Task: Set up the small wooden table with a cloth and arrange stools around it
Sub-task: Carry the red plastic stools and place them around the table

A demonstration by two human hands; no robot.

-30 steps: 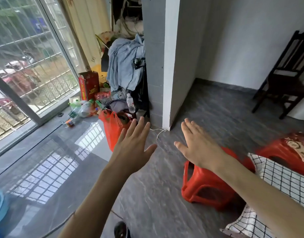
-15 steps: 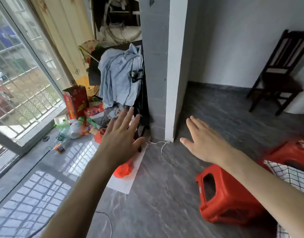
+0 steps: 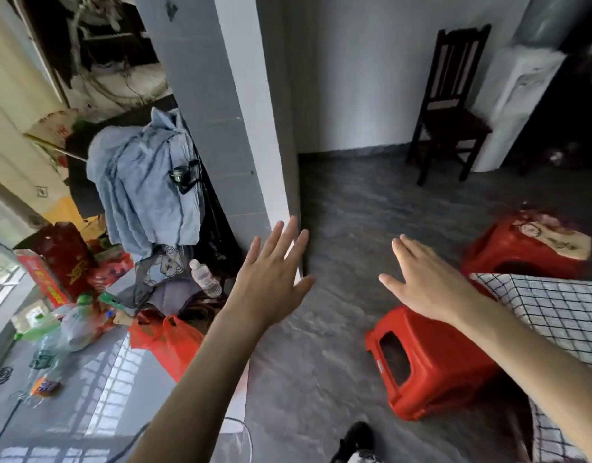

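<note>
A stool point(image 3: 431, 359) stands on the floor point(image 3: 321, 362) just left of the cloth-covered bench point(image 3: 562, 315). A second stool point(image 3: 525, 248) sits behind the bench. A chair point(image 3: 451, 105) stands against the far wall, and clutter point(image 3: 137, 248) lies left of the pillar point(image 3: 221, 111).

Both arms out fwd, left hand point(image 3: 271, 282) & right hand point(image 3: 425, 289) flat (fingers spread, palms down).

Two bright red plastic stools point(image 3: 431, 362) point(image 3: 522, 248), the farther one topped with a cream printed pad, its pattern too blurred to read. White cloth point(image 3: 555, 312) with a black grid check. Dark grey marbled floor point(image 3: 348, 208). Dark brown chair point(image 3: 451, 105). Pale blue garment point(image 3: 144, 188). Red bag point(image 3: 167, 339). Grey-and-white pillar point(image 3: 234, 111).
</note>
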